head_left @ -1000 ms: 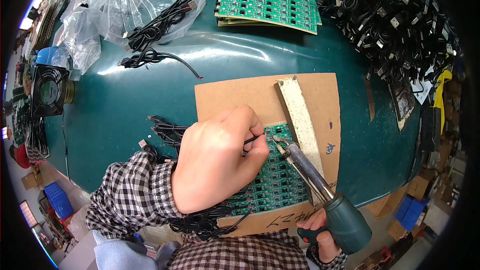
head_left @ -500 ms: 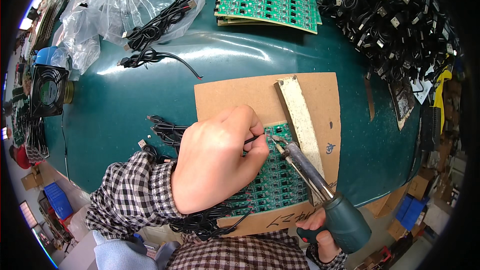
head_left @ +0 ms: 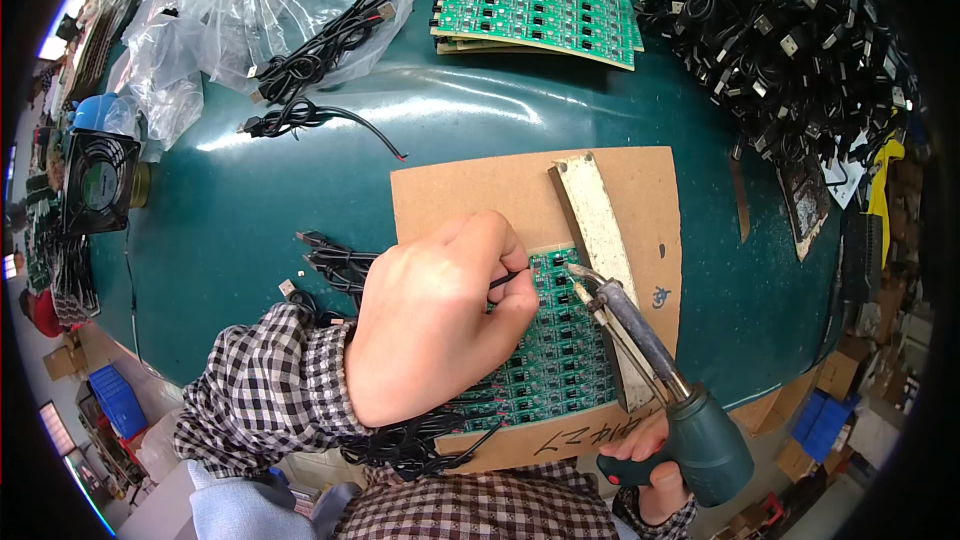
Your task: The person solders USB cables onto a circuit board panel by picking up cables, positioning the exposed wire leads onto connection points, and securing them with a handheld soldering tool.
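The right hand (head_left: 643,438), wrapped round a dark-green-handled metal soldering iron (head_left: 652,345), has shifted its tip rightward near frame centre; heating has probably paused. The left hand (head_left: 435,315) pinches a thin black cable (head_left: 507,279).

2 hands (head_left: 435,320) and 1 soldering gun (head_left: 710,450) are pictured with 1 cardboard sheet (head_left: 465,195). Also shown are 1 pale bar (head_left: 602,230), 1 fan (head_left: 101,180) and 1 yellow strip (head_left: 882,190).

An electronics workshop; a soldering gun (head_left: 640,330) over a circuit board (head_left: 568,370) by the near edge of the surface (head_left: 230,240); stacked boards (head_left: 535,0) at the far edge; heaped cables (head_left: 785,40) at the far right corner.
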`<action>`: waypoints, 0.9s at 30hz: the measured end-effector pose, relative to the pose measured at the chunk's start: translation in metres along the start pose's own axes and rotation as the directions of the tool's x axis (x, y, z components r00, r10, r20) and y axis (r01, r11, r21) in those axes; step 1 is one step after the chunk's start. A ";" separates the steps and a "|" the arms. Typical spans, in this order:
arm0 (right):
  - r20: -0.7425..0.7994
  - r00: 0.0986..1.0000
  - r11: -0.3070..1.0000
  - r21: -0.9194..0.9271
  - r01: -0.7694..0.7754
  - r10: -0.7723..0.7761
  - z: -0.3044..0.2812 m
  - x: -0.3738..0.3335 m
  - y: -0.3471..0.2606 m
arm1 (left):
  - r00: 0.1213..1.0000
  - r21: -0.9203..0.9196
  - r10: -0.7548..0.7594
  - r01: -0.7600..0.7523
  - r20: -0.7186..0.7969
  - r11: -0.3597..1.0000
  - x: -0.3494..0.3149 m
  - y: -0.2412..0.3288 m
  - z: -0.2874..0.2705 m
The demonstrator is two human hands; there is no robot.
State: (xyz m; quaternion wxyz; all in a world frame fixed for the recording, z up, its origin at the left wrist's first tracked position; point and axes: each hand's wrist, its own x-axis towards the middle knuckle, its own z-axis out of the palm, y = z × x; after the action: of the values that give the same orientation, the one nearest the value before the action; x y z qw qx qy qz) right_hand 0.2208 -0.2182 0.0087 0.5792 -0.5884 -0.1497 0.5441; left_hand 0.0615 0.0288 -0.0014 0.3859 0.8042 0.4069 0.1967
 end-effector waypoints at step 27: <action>-0.168 0.908 0.919 0.029 0.393 -0.383 0.029 0.031 -0.008 | 1.000 0.096 -0.008 0.010 -0.017 0.995 -0.003 -0.001 0.001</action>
State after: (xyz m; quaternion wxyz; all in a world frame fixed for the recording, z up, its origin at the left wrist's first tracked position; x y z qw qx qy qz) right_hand 0.2116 -0.1759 0.0085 0.7039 -0.5699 -0.2001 0.3737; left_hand 0.0594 0.0261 -0.0030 0.3444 0.8182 0.4227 0.1821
